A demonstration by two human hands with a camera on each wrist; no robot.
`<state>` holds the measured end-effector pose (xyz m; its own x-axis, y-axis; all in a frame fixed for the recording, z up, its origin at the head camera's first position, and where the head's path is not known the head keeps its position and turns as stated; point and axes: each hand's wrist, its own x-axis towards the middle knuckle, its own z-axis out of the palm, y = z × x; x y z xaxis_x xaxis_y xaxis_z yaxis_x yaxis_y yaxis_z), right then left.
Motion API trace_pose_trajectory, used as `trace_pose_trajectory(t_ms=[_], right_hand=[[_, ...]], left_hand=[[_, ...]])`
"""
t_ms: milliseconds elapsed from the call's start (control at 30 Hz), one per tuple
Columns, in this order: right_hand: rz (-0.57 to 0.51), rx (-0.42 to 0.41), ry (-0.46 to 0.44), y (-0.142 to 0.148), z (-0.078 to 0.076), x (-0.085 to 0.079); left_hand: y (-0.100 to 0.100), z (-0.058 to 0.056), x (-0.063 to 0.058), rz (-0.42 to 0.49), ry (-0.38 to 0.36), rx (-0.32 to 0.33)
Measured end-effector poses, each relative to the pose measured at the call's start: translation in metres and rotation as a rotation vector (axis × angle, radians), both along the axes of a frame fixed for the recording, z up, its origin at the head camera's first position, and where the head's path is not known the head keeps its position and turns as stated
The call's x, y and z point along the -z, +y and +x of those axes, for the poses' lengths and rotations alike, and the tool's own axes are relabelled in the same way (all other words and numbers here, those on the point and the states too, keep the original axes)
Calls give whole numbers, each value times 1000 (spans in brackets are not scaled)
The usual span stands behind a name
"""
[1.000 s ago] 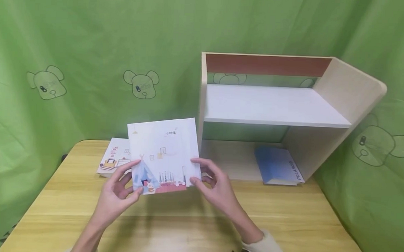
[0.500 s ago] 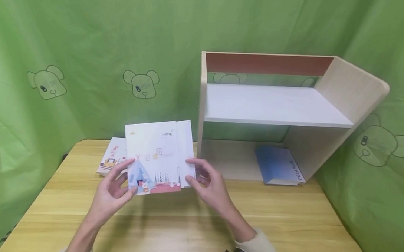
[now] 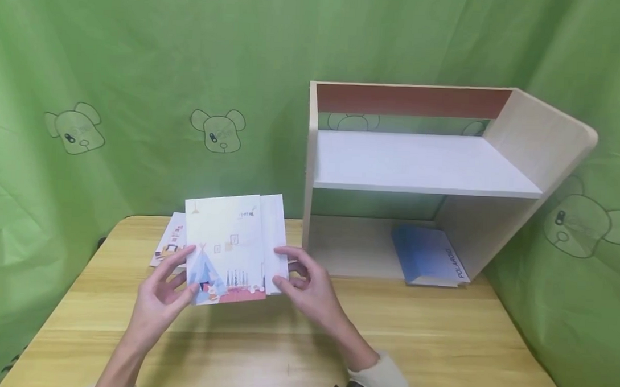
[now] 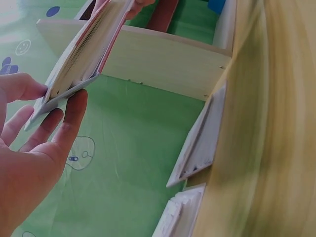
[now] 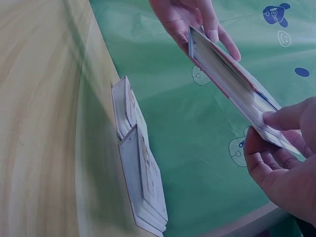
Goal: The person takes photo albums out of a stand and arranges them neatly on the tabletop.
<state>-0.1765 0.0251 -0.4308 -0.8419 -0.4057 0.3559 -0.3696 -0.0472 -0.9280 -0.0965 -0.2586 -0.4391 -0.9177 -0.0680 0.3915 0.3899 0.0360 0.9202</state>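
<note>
A square white book [image 3: 224, 224] with a blue tent drawn on its cover is held up over the table, tilted toward me. My left hand [image 3: 158, 293] pinches its left edge, thumb in front and fingers behind. At the opposite edge, my right hand [image 3: 309, 287] grips a pale strip of inner page [image 3: 273, 243] that sticks out past the cover. The right wrist view shows the thick stack of page edges [image 5: 237, 86] between the covers. Partly hidden behind the held book, another white book [image 3: 170, 243] lies on the table.
A two-level wooden shelf [image 3: 424, 163] stands at the back right. A blue book marked POLAROID [image 3: 431, 254] lies on its lower level. In the left wrist view, two white books [image 4: 202, 138] rest on the table [image 3: 387, 333]. Green curtain [image 3: 140, 51] hangs behind.
Both hands have moved left and slightly down with the book. The pale strip past the cover's right edge has grown wider.
</note>
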Motion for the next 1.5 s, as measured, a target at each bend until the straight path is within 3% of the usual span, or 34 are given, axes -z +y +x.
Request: trace_pose_trajectory(t_ms=[333,733,967,1500], right_hand=[[-1,-32,-29,-10,-5,7],[30,-52,-33,-23,-7,13],[37,-51,-49,-33,-5,18],[45,-13,-91,-59,6,33]], left_hand=[[-8,3,5,25,3,8],[-20,8,9,-19,-8,1],[-24,13,12,-2,-28,-50],[-41,21,15,-86,-115,-144]])
